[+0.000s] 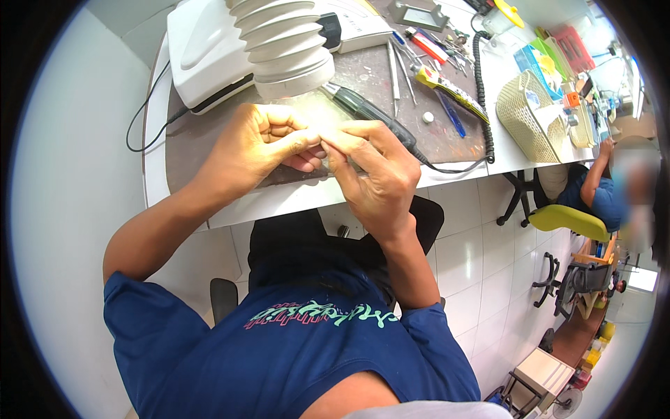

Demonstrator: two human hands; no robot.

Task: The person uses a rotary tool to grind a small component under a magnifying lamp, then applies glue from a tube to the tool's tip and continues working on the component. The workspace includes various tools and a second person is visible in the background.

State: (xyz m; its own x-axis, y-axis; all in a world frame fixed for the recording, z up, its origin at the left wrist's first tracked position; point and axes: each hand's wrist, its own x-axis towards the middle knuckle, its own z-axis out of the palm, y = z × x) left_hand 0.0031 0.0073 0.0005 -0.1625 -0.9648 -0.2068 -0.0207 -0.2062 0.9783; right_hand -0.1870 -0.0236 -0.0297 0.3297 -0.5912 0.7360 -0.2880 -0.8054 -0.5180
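Note:
Both hands meet over the near edge of the workbench, under a bright patch of light. My left hand (269,143) is closed, thumb pressed against the curled fingers. Its fingertips touch those of my right hand (373,160), which is pinched at thumb and index finger. Whatever sits between the fingertips is too small or too hidden to name. Just beyond the hands lies a dark handpiece (366,108) with a metal tip and a cable. A white ribbed suction hose (283,42) hangs above, its mouth close over the left hand.
A white machine (209,52) stands at the back left. Slim metal tools (394,73), a yellow tube (447,87), a blue pen (450,115) and a white cap (428,117) lie on the dark mat (199,150). A woven basket (527,115) stands right; beyond sits another person (600,188).

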